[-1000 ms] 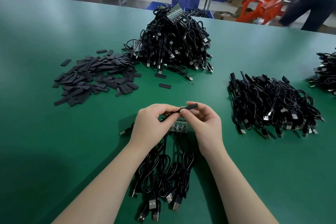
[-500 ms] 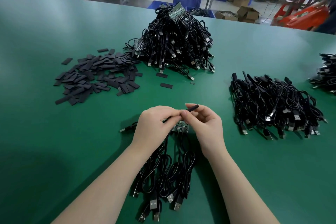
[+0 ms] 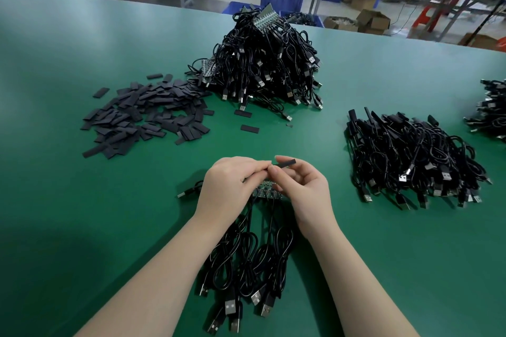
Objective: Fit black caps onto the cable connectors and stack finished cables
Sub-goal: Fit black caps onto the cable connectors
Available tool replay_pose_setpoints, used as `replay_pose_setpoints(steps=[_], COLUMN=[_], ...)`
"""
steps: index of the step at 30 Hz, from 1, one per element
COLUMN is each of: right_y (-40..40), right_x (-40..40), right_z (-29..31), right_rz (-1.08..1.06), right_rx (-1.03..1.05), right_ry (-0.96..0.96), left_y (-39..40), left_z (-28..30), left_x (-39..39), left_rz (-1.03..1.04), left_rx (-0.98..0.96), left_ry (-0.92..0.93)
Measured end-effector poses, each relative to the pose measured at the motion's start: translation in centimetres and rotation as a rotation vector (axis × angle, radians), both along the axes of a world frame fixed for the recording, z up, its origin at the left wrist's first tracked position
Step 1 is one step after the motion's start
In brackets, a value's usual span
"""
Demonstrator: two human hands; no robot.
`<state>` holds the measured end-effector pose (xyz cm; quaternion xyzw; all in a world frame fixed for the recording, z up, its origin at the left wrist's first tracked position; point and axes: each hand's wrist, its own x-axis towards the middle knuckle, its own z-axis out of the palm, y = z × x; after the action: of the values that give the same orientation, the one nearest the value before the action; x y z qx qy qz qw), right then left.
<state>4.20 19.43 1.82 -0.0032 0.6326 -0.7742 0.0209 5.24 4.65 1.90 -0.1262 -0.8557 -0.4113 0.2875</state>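
Head view: I'm holding both hands over the near middle of the green desk (image 3: 68,200). My right hand (image 3: 304,189) is pinching a black cap (image 3: 286,163) between thumb and forefinger, a flat matte sleeve, kept level so its open end faces left. My left hand (image 3: 230,186) is pinching the cable end (image 3: 247,178), feeding it toward that opening; the connector itself is hidden. Beneath them is lying a small green board (image 3: 269,191) with glossy looped cables (image 3: 246,257) trailing near. Loose caps (image 3: 145,115) are sitting far left within reach, uncapped cables (image 3: 268,68) are heaping far centre, capped cables (image 3: 410,161) are stacking right.
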Motion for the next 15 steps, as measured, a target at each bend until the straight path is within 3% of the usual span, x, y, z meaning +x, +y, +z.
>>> replay_pose_setpoints(steps=[9,15], right_y=[0.05,-0.36], right_x=[-0.03,0.00], right_z=[-0.09,0.28], right_rz=[0.017,0.004], right_rx=[-0.001,-0.026], right_ry=[-0.026,-0.006], left_y=[0.00,-0.20], left_z=[-0.04,0.38], left_x=[-0.13,-0.25], left_rz=[0.032,0.050], left_rx=[-0.104,-0.046], left_ry=[0.030,0.006])
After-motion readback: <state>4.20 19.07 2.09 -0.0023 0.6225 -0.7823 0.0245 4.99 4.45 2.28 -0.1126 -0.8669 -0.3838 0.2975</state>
